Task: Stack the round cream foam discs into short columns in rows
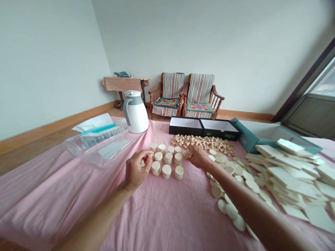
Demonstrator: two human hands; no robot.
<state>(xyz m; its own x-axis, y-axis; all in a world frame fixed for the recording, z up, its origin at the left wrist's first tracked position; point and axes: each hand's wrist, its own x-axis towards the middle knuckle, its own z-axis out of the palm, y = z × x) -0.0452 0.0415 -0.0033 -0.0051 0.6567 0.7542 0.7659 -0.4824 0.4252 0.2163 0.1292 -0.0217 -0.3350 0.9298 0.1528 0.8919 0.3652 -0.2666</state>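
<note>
Pink cloth (154,216), forearms (102,212) extended, left hand (137,168) curled, fingertips (149,153) together beside disc stacks (168,159), right hand (199,157) pinching a disc (187,153)

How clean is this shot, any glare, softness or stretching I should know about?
Head view: the white jug with a grey handle looks nearly washed out on its right side; in the head view, the seams between the stacked pale round discs look soft; also in the head view, wide-angle distortion stretches the bare right forearm toward the lower corner.
</note>
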